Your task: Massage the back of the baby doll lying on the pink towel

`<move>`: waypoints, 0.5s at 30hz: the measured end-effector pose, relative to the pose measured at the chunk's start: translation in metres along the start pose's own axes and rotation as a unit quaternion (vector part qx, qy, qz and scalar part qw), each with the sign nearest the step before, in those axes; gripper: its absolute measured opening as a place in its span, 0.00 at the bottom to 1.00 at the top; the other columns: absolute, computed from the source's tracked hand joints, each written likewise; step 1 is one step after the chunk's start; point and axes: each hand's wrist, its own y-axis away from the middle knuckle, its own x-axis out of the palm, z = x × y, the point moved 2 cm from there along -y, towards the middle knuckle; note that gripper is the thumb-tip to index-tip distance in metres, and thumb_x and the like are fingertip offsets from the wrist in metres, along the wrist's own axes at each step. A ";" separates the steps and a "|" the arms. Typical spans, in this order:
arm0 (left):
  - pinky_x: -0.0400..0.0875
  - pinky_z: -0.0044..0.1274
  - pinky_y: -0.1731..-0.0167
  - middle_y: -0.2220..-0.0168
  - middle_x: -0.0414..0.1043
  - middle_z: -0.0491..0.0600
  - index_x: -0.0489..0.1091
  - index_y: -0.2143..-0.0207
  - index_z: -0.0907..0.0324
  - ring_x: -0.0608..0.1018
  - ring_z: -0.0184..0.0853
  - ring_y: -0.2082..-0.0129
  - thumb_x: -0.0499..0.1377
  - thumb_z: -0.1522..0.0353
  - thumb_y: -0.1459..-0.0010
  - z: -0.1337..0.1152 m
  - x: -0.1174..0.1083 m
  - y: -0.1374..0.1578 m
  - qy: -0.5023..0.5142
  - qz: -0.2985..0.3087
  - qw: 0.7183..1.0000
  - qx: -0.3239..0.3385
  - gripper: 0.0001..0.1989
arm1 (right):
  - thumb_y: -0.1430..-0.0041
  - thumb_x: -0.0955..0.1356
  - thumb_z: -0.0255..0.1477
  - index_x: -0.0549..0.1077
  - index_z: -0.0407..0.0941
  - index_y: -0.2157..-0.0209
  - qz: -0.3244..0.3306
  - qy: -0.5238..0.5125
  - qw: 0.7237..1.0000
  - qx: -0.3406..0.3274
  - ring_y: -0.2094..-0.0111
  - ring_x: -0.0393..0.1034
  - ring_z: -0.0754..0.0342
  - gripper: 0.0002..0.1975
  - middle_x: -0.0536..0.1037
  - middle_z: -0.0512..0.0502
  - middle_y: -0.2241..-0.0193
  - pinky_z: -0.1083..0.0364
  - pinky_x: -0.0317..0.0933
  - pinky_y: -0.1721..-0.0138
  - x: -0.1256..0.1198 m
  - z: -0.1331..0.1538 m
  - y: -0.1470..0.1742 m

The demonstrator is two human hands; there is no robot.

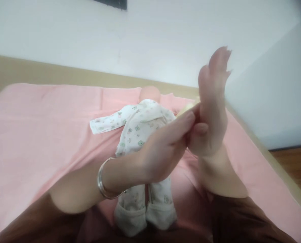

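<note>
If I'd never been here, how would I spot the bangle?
Over the pink sheet, the left hand touches the right hand. Follow the left forearm back from its hand: the bangle circles it. It's a shiny silver ring, while the right wrist is bare.

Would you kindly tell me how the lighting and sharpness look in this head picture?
In the head view, the white wall is softly lit; the right hand looks blurred; the bracelet carries bright highlights; the brown sleeves look very dark; and the top right corner darkens.

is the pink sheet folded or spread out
Spread out: the sheet extends to both sides of the doll, with some creases.
</note>
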 end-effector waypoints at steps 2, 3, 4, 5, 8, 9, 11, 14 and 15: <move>0.52 0.32 0.26 0.34 0.65 0.40 0.63 0.35 0.52 0.49 0.41 0.25 0.42 0.56 0.30 -0.020 0.004 0.004 0.023 -0.030 0.999 -0.009 0.27 | 0.29 0.42 0.49 0.36 0.53 0.27 -0.026 0.000 0.999 -0.026 0.26 0.24 0.37 0.34 0.31 0.52 0.25 0.32 0.27 0.27 0.007 0.003 0.002; 0.52 0.34 0.26 0.34 0.65 0.41 0.61 0.33 0.54 0.48 0.41 0.26 0.39 0.54 0.29 -0.030 0.004 0.006 0.030 -0.050 0.998 -0.013 0.30 | 0.29 0.42 0.49 0.34 0.51 0.27 -0.019 -0.001 0.999 -0.037 0.26 0.22 0.39 0.35 0.31 0.50 0.25 0.33 0.27 0.27 0.011 0.010 0.004; 0.54 0.34 0.27 0.35 0.66 0.43 0.58 0.32 0.57 0.49 0.41 0.26 0.35 0.53 0.29 -0.039 0.003 0.008 0.032 -0.069 0.997 -0.004 0.32 | 0.29 0.42 0.49 0.33 0.49 0.27 -0.006 0.000 0.999 -0.046 0.26 0.22 0.42 0.36 0.33 0.48 0.25 0.36 0.28 0.26 0.014 0.018 0.007; 0.56 0.33 0.28 0.35 0.67 0.44 0.55 0.31 0.60 0.50 0.40 0.26 0.32 0.52 0.28 -0.048 0.000 0.010 0.027 -0.083 0.996 0.014 0.35 | 0.29 0.43 0.50 0.34 0.46 0.26 0.015 0.002 0.998 -0.061 0.26 0.22 0.44 0.37 0.37 0.45 0.25 0.38 0.30 0.25 0.015 0.029 0.011; 0.60 0.28 0.32 0.36 0.68 0.44 0.50 0.29 0.60 0.55 0.35 0.28 0.26 0.51 0.29 -0.063 -0.009 0.010 -0.014 -0.107 0.992 0.063 0.37 | 0.35 0.56 0.59 0.52 0.49 0.29 0.099 0.015 0.988 -0.121 0.26 0.24 0.43 0.42 0.56 0.47 0.29 0.40 0.35 0.25 0.011 0.064 0.023; 0.61 0.29 0.32 0.35 0.67 0.44 0.49 0.29 0.57 0.55 0.34 0.28 0.26 0.50 0.29 -0.063 -0.011 0.009 -0.023 -0.107 0.992 0.066 0.37 | 0.37 0.58 0.61 0.57 0.55 0.30 0.114 0.024 0.983 -0.143 0.26 0.25 0.44 0.40 0.59 0.55 0.30 0.41 0.35 0.25 0.007 0.072 0.026; 0.59 0.32 0.31 0.33 0.63 0.42 0.50 0.29 0.52 0.55 0.35 0.28 0.28 0.48 0.30 -0.055 -0.011 0.006 -0.029 -0.109 0.993 0.045 0.36 | 0.40 0.59 0.62 0.63 0.65 0.35 0.127 0.042 0.973 -0.190 0.26 0.25 0.48 0.35 0.59 0.70 0.32 0.44 0.32 0.24 0.000 0.083 0.029; 0.49 0.34 0.27 0.31 0.59 0.35 0.50 0.29 0.44 0.46 0.37 0.26 0.33 0.47 0.30 -0.026 -0.003 0.004 -0.041 -0.127 0.990 -0.042 0.33 | 0.41 0.62 0.59 0.70 0.70 0.43 0.076 0.052 0.972 -0.217 0.26 0.23 0.52 0.27 0.60 0.78 0.34 0.48 0.27 0.24 -0.005 0.083 0.028; 0.48 0.33 0.26 0.32 0.59 0.31 0.50 0.30 0.40 0.43 0.35 0.26 0.35 0.47 0.31 -0.016 0.000 0.006 -0.047 -0.138 0.986 -0.076 0.31 | 0.41 0.62 0.58 0.71 0.69 0.43 0.052 0.043 0.976 -0.207 0.26 0.23 0.53 0.26 0.61 0.77 0.35 0.48 0.26 0.24 -0.005 0.079 0.026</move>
